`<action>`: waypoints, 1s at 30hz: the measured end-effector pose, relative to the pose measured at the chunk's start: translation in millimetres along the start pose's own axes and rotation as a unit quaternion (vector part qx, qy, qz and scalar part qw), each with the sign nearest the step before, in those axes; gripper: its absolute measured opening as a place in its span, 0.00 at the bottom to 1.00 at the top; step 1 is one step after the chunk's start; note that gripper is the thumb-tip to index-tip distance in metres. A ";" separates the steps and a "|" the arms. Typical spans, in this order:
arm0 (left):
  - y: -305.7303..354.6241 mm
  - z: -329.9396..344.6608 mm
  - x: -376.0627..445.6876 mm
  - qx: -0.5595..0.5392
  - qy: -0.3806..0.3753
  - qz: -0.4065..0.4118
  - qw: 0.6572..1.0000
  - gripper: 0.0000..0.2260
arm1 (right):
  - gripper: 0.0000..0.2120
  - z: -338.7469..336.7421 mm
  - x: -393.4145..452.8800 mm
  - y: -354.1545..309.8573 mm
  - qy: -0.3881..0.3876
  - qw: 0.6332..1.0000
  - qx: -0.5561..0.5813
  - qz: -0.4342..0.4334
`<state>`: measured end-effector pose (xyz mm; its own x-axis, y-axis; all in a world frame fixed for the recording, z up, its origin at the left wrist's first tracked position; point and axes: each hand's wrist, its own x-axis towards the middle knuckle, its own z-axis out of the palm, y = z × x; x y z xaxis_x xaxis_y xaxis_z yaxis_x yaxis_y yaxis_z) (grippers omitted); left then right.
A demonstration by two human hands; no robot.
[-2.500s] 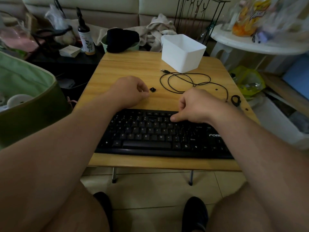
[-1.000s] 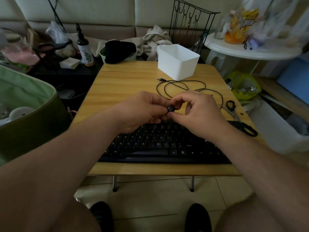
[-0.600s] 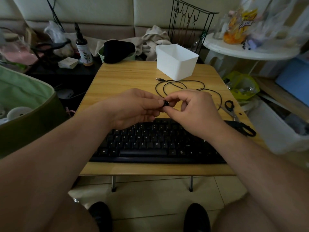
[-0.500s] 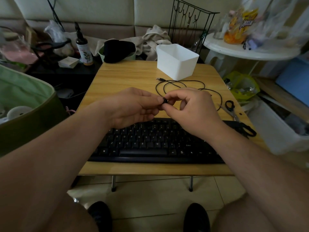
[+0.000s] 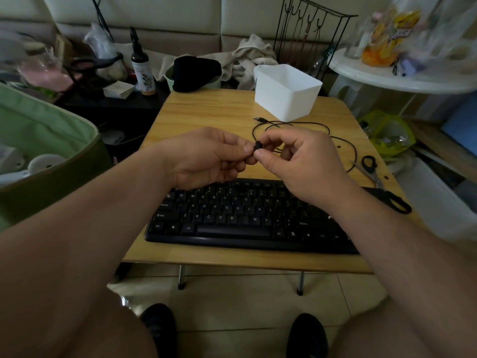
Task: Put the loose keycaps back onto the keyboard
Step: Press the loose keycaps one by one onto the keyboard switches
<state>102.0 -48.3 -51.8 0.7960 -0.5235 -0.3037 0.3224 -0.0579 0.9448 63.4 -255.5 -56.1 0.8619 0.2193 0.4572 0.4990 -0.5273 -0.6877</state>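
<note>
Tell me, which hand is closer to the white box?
The right hand. It sits just in front of the white box, over the black cable. The left hand is farther off, toward the table's other side.

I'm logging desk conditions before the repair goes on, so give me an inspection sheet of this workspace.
Surface: small wooden table, light woodgrain.
Job's things: black keyboard at the near edge; one black keycap held above it.
Clutter: white bin at the far edge; scissors at the right edge.
Hands: left hand and right hand both pinch the keycap.
Cables: black cable looped loosely behind the hands.
Surroundings: green bag to the left, white round table to the right, tiled floor below.
</note>
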 end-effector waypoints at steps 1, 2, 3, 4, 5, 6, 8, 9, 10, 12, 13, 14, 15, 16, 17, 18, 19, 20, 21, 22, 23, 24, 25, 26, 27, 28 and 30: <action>-0.9 -0.7 -0.5 -0.001 0.001 0.003 1.000 0.05 | 0.10 0.8 0.1 0.8 -0.002 1.000 -0.001 0.001; -1.3 -1.2 -1.2 -0.003 0.003 0.006 1.000 0.05 | 0.09 1.7 0.1 1.6 -0.004 1.000 -0.003 0.000; -1.4 -1.7 -1.9 -0.005 0.005 0.010 1.000 0.05 | 0.08 2.6 0.0 2.3 -0.005 1.000 -0.005 -0.002; -1.3 -1.8 -2.4 -0.003 0.008 0.013 1.000 0.05 | 0.08 3.2 -0.1 2.7 -0.004 1.000 -0.007 -0.004; -1.5 -2.1 -2.7 0.002 0.009 0.016 1.000 0.05 | 0.08 3.5 -0.2 3.1 -0.003 1.000 -0.010 -0.008; -1.7 -2.2 -3.0 0.010 0.009 0.019 1.000 0.06 | 0.08 3.9 -0.2 3.3 -0.003 1.000 -0.016 -0.013; -3.3 -2.6 -3.4 0.022 0.009 0.022 0.999 0.07 | 0.09 5.2 -0.2 3.7 -0.007 0.999 -0.032 -0.023; -4.3 -2.9 -3.6 0.025 0.009 0.021 0.999 0.06 | 0.09 6.1 -0.2 3.9 -0.010 0.999 -0.041 -0.026; -5.2 -3.0 -4.3 0.031 0.010 0.020 0.999 0.06 | 0.09 7.0 -0.4 3.8 -0.013 0.998 -0.047 -0.026; -6.6 -3.5 -5.2 0.049 0.022 0.025 0.998 0.05 | 0.09 8.2 -0.4 3.6 -0.018 0.999 -0.043 -0.018; -7.4 -3.9 -5.1 0.061 0.037 0.035 0.997 0.05 | 0.09 8.4 0.0 4.2 -0.019 0.999 -0.032 -0.006; -7.6 -3.7 -5.6 0.079 0.055 0.050 0.994 0.05 | 0.09 8.8 0.7 5.1 -0.019 1.000 -0.016 0.010; -8.3 -3.8 -6.0 0.108 0.077 0.072 0.989 0.05 | 0.09 9.7 1.9 6.9 -0.017 0.999 0.007 0.030; -8.8 -2.9 -6.9 0.155 0.102 0.099 0.978 0.04 | 0.08 11.1 3.2 9.2 -0.011 0.998 0.034 0.052; -9.4 -1.9 -7.9 0.214 0.127 0.127 0.960 0.04 | 0.07 12.6 4.6 11.3 -0.003 0.996 0.061 0.071; -10.2 -0.4 -9.1 0.270 0.147 0.154 0.939 0.04 | 0.07 14.2 5.6 13.1 0.004 0.993 0.085 0.086; -11.1 1.0 -10.1 0.311 0.160 0.178 0.920 0.03 | 0.06 15.7 6.2 14.3 0.007 0.990 0.104 0.097; -11.7 1.9 -11.1 0.339 0.170 0.196 0.904 0.03 | 0.06 17.0 6.2 14.7 0.006 0.988 0.117 0.105; -12.3 1.7 -11.3 0.357 0.179 0.208 0.893 0.02 | 0.05 18.3 5.9 14.6 0.002 0.986 0.125 0.111; -12.7 0.8 -11.2 0.370 0.186 0.215 0.885 0.02 | 0.05 19.2 5.5 14.3 0.001 0.985 0.130 0.117; -13.1 -0.4 -10.8 0.378 0.191 0.217 0.879 0.02 | 0.05 19.8 5.4 13.9 0.002 0.983 0.136 0.123; -12.9 -1.2 -11.2 0.384 0.193 0.220 0.876 0.02 | 0.06 20.3 5.3 13.4 0.003 0.981 0.143 0.128; -13.2 -1.8 -11.2 0.388 0.195 0.224 0.873 0.01 | 0.06 20.7 5.4 13.1 0.002 0.980 0.151 0.133; -13.0 -1.6 -11.4 0.388 0.195 0.228 0.872 0.01 | 0.06 20.8 5.0 12.6 0.001 0.978 0.157 0.136; -13.0 -1.7 -11.1 0.385 0.190 0.228 0.874 0.02 | 0.06 20.4 4.5 12.1 -0.004 0.977 0.159 0.140; -12.5 -2.6 -10.9 0.383 0.179 0.220 0.879 0.02 | 0.06 19.1 3.9 12.0 -0.014 0.977 0.155 0.143; -10.9 -8.7 -11.6 0.406 0.139 0.175 0.886 0.03 | 0.06 13.7 2.4 11.5 -0.047 0.976 0.141 0.157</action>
<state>93.7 -34.2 -59.6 0.9062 -0.4074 0.1133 -0.3544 -0.5855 0.7291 72.4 -249.8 -70.6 0.9742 0.1651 0.1537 0.2022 -0.3374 -0.9194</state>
